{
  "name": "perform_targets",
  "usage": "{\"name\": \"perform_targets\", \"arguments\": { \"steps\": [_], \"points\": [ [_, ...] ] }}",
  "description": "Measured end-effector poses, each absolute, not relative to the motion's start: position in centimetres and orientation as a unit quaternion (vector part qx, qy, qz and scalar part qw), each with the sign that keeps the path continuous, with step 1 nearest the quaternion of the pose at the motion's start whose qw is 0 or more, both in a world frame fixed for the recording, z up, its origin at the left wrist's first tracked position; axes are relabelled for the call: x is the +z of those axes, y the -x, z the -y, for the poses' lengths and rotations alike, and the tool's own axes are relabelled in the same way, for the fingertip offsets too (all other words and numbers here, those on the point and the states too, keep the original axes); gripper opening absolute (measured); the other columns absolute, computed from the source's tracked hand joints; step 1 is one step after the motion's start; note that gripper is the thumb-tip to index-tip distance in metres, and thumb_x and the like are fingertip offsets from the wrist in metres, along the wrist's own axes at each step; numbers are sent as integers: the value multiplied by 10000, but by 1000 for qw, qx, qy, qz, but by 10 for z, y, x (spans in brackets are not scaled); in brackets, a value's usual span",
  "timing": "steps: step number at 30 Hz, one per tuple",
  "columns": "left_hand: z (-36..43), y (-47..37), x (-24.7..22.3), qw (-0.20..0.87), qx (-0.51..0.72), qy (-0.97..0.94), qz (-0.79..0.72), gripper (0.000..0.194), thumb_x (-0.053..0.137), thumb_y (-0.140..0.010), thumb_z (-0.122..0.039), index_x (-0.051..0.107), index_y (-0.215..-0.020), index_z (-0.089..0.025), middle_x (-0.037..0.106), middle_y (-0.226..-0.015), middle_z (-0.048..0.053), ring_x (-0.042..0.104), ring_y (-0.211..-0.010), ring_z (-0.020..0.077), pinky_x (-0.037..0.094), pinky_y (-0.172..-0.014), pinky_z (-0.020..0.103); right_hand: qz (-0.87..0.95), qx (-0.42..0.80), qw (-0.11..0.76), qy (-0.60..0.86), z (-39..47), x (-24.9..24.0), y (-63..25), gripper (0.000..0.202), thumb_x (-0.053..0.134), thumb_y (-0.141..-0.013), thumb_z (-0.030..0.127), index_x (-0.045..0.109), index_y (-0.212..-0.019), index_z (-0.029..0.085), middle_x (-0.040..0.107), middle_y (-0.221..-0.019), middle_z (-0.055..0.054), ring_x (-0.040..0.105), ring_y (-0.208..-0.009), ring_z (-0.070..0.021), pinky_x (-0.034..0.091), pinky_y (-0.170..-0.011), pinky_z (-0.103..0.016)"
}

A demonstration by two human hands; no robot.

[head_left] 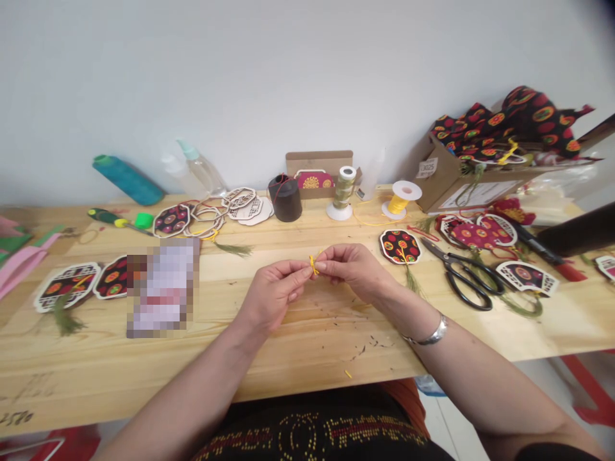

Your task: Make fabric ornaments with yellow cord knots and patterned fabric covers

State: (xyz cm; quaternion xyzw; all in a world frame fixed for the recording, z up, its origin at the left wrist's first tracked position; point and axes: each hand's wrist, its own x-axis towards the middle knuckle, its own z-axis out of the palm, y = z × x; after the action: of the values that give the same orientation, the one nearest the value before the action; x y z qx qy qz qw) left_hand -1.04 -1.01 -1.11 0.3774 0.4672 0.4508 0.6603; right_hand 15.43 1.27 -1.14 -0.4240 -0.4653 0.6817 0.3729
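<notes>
head view, left hand (pixel 273 291) and right hand (pixel 353 269) pinching yellow cord (pixel 313 265), box (pixel 446 182) holding fabric (pixel 538 118)

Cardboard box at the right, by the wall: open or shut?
Open: dark patterned fabric bulges up out of the top of the cardboard box, above its front wall.

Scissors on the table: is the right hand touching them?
Apart. The head view shows bare tabletop and a tasselled ornament between the right hand and the scissors.
</notes>
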Motion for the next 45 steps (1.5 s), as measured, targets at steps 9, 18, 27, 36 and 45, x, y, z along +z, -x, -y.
{"name": "perform_targets", "arguments": {
  "steps": [9,18,27,36,45],
  "points": [
    [10,10,-12,641,449,-388,-487,138,762,-628,-264,738,-685,-141,609,-580,12,315,-422,27,188,-411,209,506,645,377,431,-12,-9,-156,291,779,-626,392,670,-711,136,605,-616,16,436,-534,-68,335,-511,-223],
    [10,10,-13,636,449,-381,-498,143,771,-615,-262,750,-684,-139,618,-582,22,318,-422,21,178,-419,205,588,559,356,465,-12,-5,-156,175,685,-724,313,675,-744,140,694,-736,-44,571,-658,-122,436,-644,-271],
    [11,10,-12,637,447,-383,-497,142,771,-615,-257,757,-689,-136,616,-572,26,318,-419,23,178,-418,208,621,517,358,469,-11,-4,-155,124,653,-757,264,680,-743,145,703,-721,-35,574,-648,-119,442,-627,-257],
    [11,11,-10,636,452,-395,-485,134,731,-682,-261,767,-726,-139,672,-654,54,338,-430,15,211,-430,203,641,482,369,470,-9,-2,-155,86,639,-770,201,680,-738,133,704,-695,-22,568,-612,-100,430,-574,-224],
    [10,10,-15,633,433,-401,-500,163,805,-610,-250,757,-746,-174,645,-603,-11,379,-474,28,263,-453,184,652,449,382,477,-10,-3,-154,56,655,-753,183,683,-726,142,705,-695,-19,577,-598,-98,427,-544,-217]
  ]
}}
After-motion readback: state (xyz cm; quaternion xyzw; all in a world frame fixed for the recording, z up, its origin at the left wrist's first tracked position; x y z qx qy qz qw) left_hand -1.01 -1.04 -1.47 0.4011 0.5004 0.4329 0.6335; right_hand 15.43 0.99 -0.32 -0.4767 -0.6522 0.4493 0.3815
